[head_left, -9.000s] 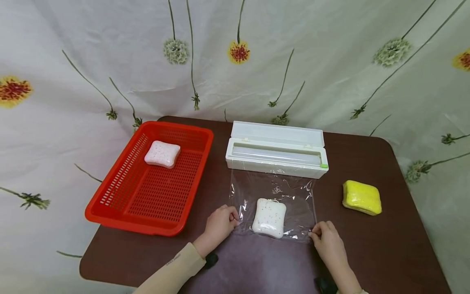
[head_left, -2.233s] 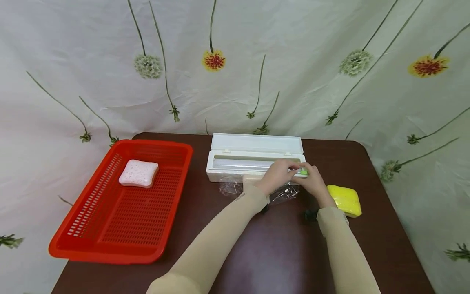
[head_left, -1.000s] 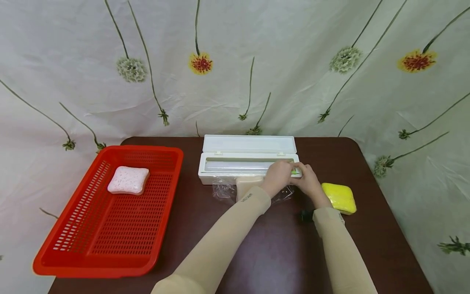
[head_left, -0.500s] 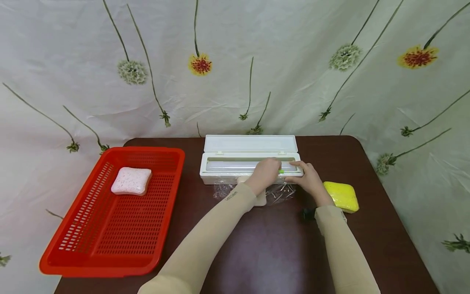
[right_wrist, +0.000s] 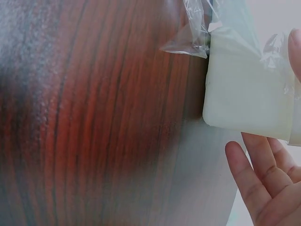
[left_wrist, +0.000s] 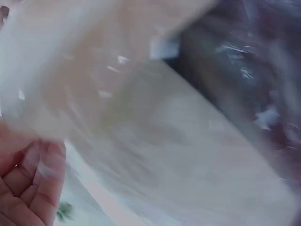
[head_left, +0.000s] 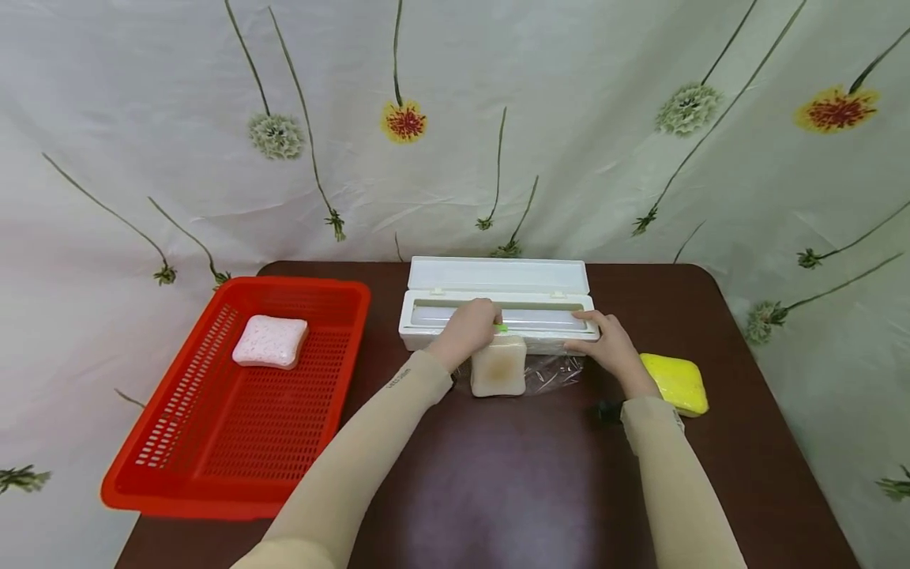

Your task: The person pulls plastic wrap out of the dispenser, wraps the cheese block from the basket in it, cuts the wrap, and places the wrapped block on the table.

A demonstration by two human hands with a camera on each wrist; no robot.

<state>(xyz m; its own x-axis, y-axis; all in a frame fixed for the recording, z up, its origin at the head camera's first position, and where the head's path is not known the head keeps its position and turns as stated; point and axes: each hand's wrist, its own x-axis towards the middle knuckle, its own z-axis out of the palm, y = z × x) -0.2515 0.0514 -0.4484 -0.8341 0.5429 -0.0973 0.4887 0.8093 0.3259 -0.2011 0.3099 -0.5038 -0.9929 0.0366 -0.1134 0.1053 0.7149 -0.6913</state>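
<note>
Smooth plastic box [head_left: 512, 299], glossy film [head_left: 553, 373]

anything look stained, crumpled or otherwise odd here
Two things: the cream block in front of the white dispenser has a brownish patch in its middle, perhaps a stain or just its pattern; I can't tell. The clear film showing beside it looks crumpled rather than flat. I see no spill.

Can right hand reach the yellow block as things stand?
Probably yes, once the right hand lets go of the white box: the yellow block lies close by on the table, with nothing seen on top.
</note>
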